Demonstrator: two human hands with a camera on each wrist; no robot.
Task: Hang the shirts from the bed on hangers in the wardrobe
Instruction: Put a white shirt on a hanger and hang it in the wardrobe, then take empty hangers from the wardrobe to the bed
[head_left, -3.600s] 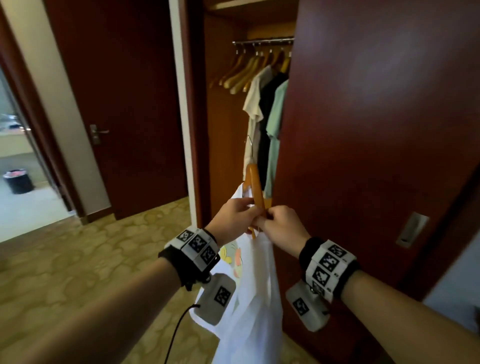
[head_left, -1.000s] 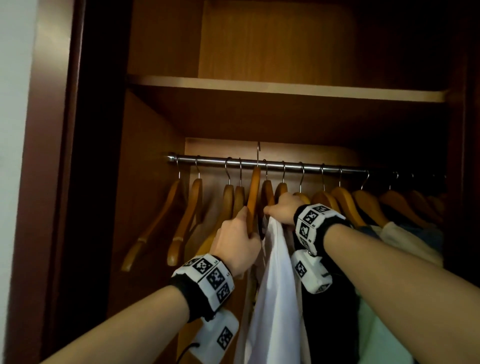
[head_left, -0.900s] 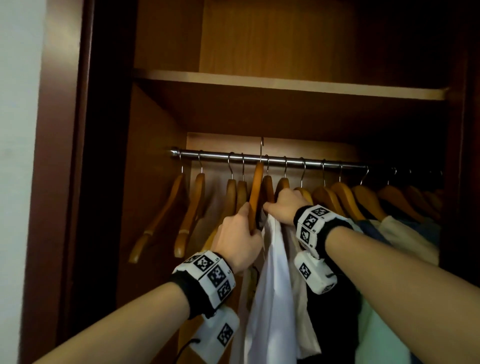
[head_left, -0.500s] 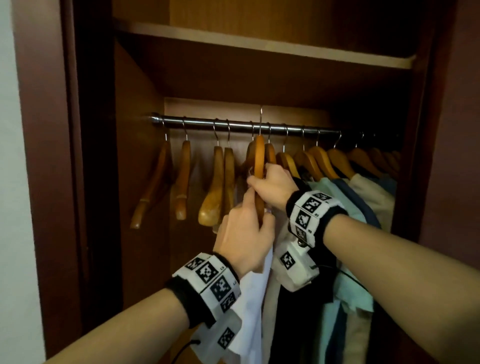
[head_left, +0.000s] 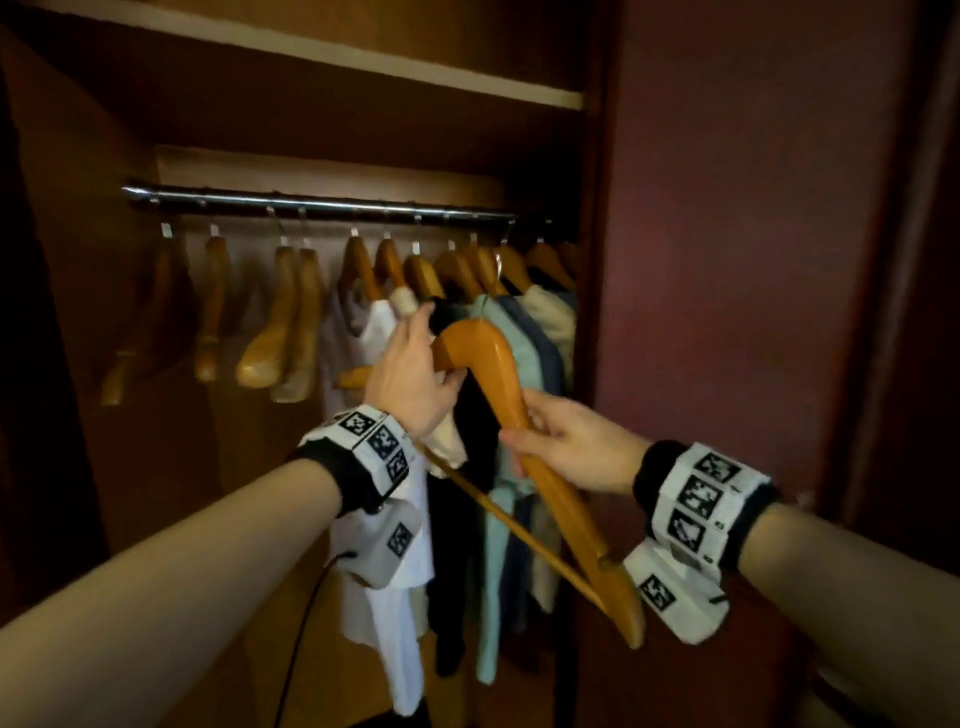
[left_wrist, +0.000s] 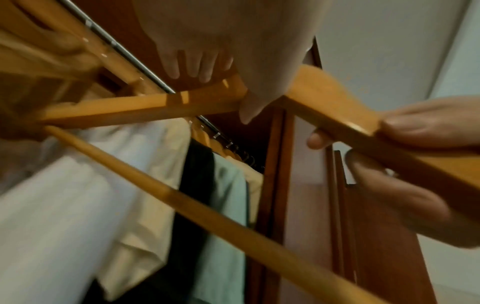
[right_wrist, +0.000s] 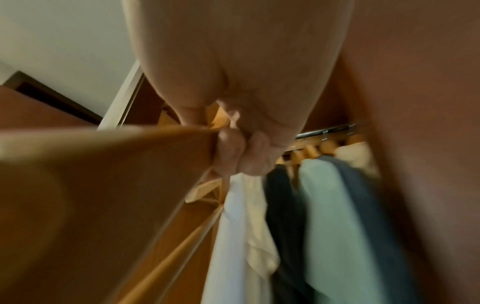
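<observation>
Several shirts (head_left: 488, 395) are hung on the rail (head_left: 311, 200) already, and a bare hanger (head_left: 519, 410) is held by both hands, left hand (head_left: 410, 376) and right hand (head_left: 571, 447), for another shirt.

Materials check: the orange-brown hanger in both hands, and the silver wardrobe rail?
Orange-brown hanger: looks like varnished wood, with a glossy amber sheen and thick shaped arms; its hook looks like thin metal wire. Silver wardrobe rail: seemingly polished metal, with bright highlights along a round bar; steel or chrome plating cannot be told.
</observation>
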